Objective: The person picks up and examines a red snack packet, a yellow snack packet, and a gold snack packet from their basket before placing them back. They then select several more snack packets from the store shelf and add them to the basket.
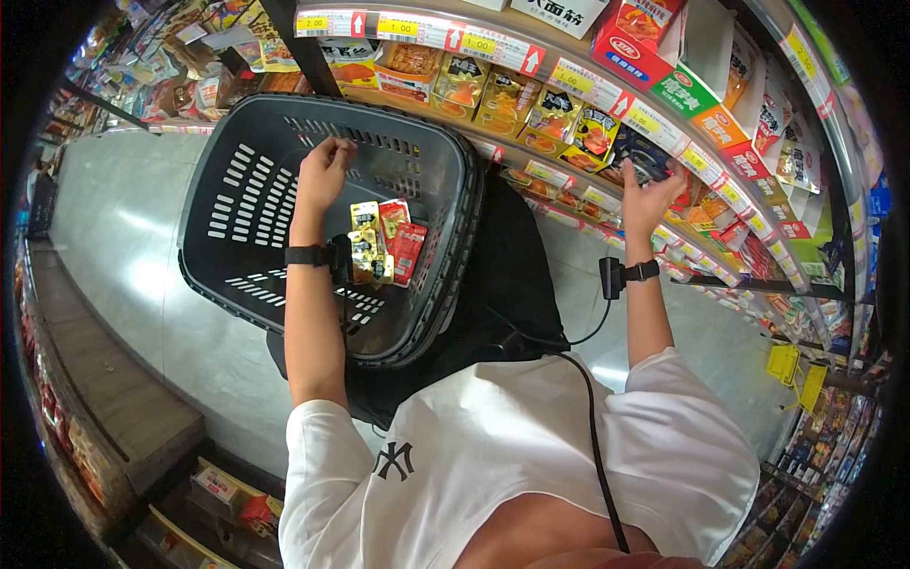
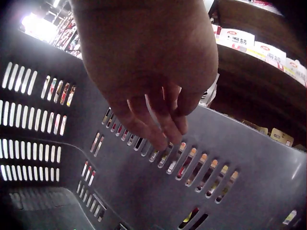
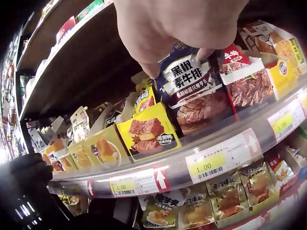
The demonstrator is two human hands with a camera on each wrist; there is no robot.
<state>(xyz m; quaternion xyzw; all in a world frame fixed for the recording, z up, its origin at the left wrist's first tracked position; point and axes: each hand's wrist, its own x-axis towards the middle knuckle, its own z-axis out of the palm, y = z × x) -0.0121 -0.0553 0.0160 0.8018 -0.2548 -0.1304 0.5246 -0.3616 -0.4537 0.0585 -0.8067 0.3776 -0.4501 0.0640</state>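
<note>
Over the black basket [image 1: 439,204], my left hand [image 1: 324,174] hangs with fingers loosely bent and nothing in them; the left wrist view shows this hand [image 2: 153,76] beside the slotted basket wall [image 2: 129,177]. Yellow packets [image 1: 364,248] and red packets [image 1: 408,251] lie inside the basket. At the shelf, my right hand [image 1: 650,201] is on a dark blue packet [image 1: 637,152]. From the right wrist view, fingertips of that hand [image 3: 178,64] grip the upper part of the dark blue packet [image 3: 184,79], which stands in its display box among other boxes.
A shelf edge with price tags [image 3: 216,163] curves below the boxes. Left of the blue packet stands a yellow box [image 3: 147,134], with a red packet [image 3: 235,57] on its right. More packets [image 3: 225,199] fill the lower shelf. A yellow rack [image 1: 783,363] stands at the far right.
</note>
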